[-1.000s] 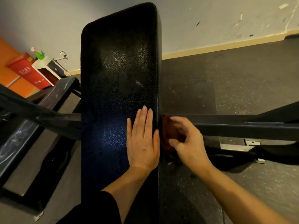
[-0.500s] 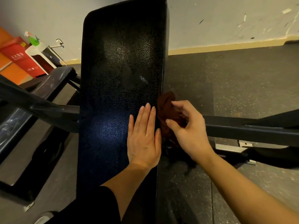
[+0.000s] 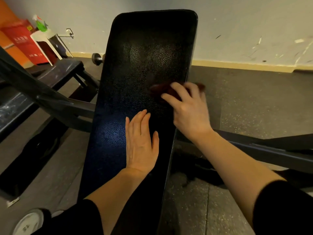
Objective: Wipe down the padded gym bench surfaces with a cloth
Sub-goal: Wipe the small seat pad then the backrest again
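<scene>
Head view only. Wiping step in hand, judged from the task: keep the right hand (image 3: 189,114) pressing the dark reddish-brown cloth (image 3: 160,89) flat against the bench pad (image 3: 144,65), fingers spread over it and curled a little into the fabric, a loose grip rather than a fist, though motion blur hides the fingertips. Cloth lies on the pad near its right edge, about halfway along its length, one corner trailing past that edge. Best to sweep in long overlapping strokes from the right edge toward the left edge, then up toward the far end, where the pebbled surface shows dull patches, probably still to be wiped. Left hand (image 3: 140,143) flat and open on the pad, fingers straight and together, holding nothing, nearer the near end than the cloth; worth keeping there to steady the pad, then shifting clear so the patch beneath gets wiped too. Even pressure needed, cloth kept bunched under the palm so no corner drags off the side. Counted: one pad, one cloth, two hands, one white stool (image 3: 44,39) by the wall, one green spray bottle (image 3: 40,25) on it, one red box (image 3: 22,41), one dumbbell end (image 3: 96,58) showing behind the pad.
</scene>
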